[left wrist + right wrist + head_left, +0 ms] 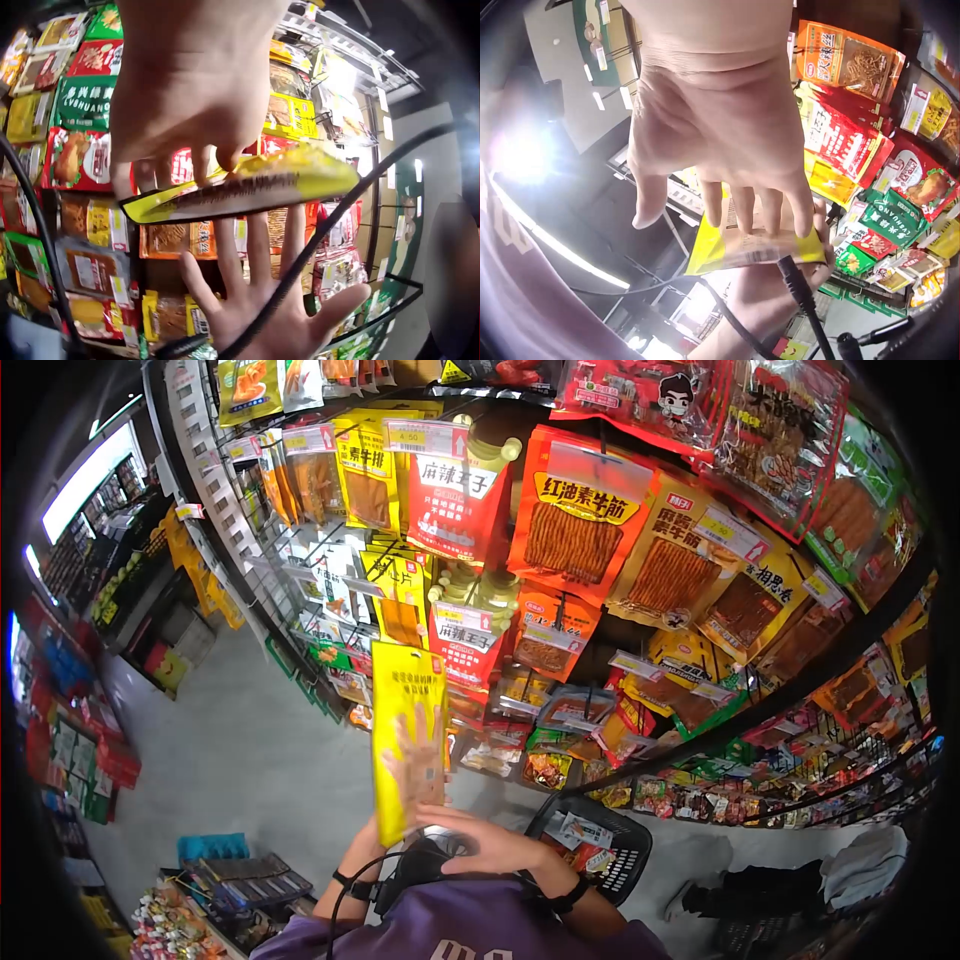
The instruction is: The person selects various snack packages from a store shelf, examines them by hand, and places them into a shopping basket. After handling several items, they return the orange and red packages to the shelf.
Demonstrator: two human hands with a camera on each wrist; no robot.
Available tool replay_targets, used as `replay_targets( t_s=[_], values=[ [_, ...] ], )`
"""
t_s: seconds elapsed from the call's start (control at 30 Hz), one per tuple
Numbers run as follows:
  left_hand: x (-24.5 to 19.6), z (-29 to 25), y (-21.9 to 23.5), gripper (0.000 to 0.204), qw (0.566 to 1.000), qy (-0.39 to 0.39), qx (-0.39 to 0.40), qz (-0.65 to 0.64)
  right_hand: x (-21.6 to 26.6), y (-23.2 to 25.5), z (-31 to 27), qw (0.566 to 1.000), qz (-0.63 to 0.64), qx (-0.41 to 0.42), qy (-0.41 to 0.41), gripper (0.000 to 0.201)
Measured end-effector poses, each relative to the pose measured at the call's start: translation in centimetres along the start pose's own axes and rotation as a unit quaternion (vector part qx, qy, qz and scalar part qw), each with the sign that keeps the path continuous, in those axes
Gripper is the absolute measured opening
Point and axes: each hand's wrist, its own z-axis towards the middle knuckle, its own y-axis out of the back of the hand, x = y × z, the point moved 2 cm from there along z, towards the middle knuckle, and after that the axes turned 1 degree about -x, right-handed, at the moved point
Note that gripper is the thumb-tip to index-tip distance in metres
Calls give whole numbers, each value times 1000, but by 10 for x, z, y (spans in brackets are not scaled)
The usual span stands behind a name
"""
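A yellow packet (395, 735) stands upright before the chest in the head view. Fingers of my left hand (191, 105) curl over the packet (255, 191), seen nearly edge-on in the left wrist view. The right wrist view has the left hand (765, 289) behind the packet (761, 244), gripping its side. My right hand (490, 847) is close to the packet's lower part. Its fingers are spread and extended in the right hand views (720, 142) (259, 315); whether they touch the packet cannot be told. A blurred hand overlaps the packet in the head view.
Hanging snack packets (580, 510) fill the rack ahead and to the right. A black basket (630, 855) with packets inside is at the lower right. Grey floor (270, 740) extends left. Dark cables (300, 262) cross the wrist views. Another person's legs (760, 890) show at right.
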Motion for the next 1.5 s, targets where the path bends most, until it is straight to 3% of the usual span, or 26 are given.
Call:
replay_targets(
  t_s=[0.03, 0.2, 0.33, 0.43, 0.63, 0.8, 0.97, 1.13, 1.23, 1.33, 1.43, 1.5],
  values=[
    [-6, 0, -10, 70, 994, 4, 35, -106, 4, -2, 1, 1000, 13, 10, -4, 75],
    [-2, 10, -15, 66, 982, 10, 18, -186, -4, 1, -8, 997, 72, -3, -39, 65],
    [-20, 8, -40, 66, 980, 27, 6, -195, -5, 8, -18, 993, 85, -28, -82, 63],
    [-21, 11, -34, 60, 972, 33, 87, -217, -10, 10, -20, 991, 94, -39, -87, 62],
    [-37, 13, -45, 64, 979, 32, 59, -191, -15, 11, -16, 984, 125, -50, -116, 59],
    [-41, 20, -31, 61, 966, 60, 119, -220, -29, 13, -10, 977, 141, -72, -141, 58],
    [-42, 34, -13, 60, 970, 62, 83, -221, -26, 21, 3, 968, 151, -115, -164, 60],
    [-55, 73, 2, 62, 991, -9, -14, -135, -16, 34, 24, 962, 151, -162, -161, 74],
    [-93, 81, -10, 74, 992, -99, 80, -27, -21, 42, 31, 948, 208, -197, -139, 77],
    [-105, 105, -2, 79, 992, -86, 88, 16, -36, 43, 28, 919, 250, -260, -160, 79],
    [-117, 117, 0, 66, 990, -87, 83, 68, -55, 42, 24, 927, 230, -270, -117, 77],
    [-124, 125, 5, 60, 988, -96, 66, 103, -39, 46, 31, 933, 204, -275, -114, 75]
  ],
)
